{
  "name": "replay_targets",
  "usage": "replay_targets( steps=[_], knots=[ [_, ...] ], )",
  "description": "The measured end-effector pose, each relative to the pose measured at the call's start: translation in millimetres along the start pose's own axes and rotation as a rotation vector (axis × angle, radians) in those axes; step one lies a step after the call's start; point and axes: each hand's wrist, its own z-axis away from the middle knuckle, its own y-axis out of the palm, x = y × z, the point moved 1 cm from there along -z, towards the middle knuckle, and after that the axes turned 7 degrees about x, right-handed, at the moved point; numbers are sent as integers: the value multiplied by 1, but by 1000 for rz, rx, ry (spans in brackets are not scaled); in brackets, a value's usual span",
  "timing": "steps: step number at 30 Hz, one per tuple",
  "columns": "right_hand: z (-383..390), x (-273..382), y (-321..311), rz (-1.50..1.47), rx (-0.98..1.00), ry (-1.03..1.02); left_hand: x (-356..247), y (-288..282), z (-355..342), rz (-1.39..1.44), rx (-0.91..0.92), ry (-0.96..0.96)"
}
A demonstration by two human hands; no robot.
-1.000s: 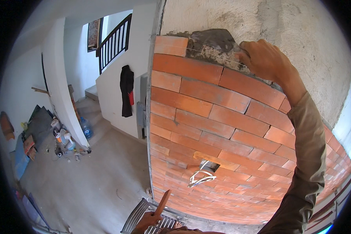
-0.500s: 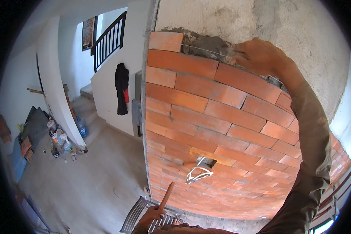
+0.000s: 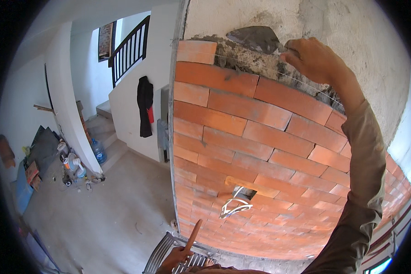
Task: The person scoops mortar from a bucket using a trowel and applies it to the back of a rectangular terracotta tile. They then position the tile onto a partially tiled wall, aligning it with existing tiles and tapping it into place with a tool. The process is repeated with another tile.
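Note:
My right hand (image 3: 313,59) is closed around the handle of a pointed trowel (image 3: 254,38). The grey blade lies in front of the plastered wall (image 3: 351,27), just above the top course of bricks. Beneath it, a rough strip with grey mortar (image 3: 242,58) runs beside a single end brick (image 3: 196,51). A thin string (image 3: 301,81) is stretched along this strip. Low in the view, my left hand (image 3: 174,259) grips a thin brick tile (image 3: 194,235), seen edge-on and pointing up toward the brick facing (image 3: 260,141).
White looped cables (image 3: 235,208) stick out from a square hole (image 3: 245,193) in the bricks. A slatted dark seat (image 3: 162,249) is below me. At left are a blue water jug (image 3: 97,150), assorted tools (image 3: 74,165), a hanging dark garment (image 3: 144,107) and a stair railing (image 3: 130,48).
My right hand has lifted the trowel up from the mortar strip, and the blade now shows plainly. The left hand still holds the brick tile, nearly unmoved.

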Motion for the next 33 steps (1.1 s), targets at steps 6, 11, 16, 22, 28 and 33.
replay_targets(
  steps=[6,11,16,22,28,33],
  knots=[
    [-2,1,0,-7,70,-72,2,3,3,3,-11,6],
    [-11,-2,27,-39,12,-176,1,4,3,26,-14,-13],
    [-12,3,22,-83,99,-161,3,5,6,21,-9,33],
    [8,-12,3,52,67,-101,15,1,10,76,-20,12],
    [57,-23,-3,97,-110,37,14,-5,4,59,2,1],
    [108,27,16,108,-102,41,11,-17,1,21,-9,-25]
  ],
)
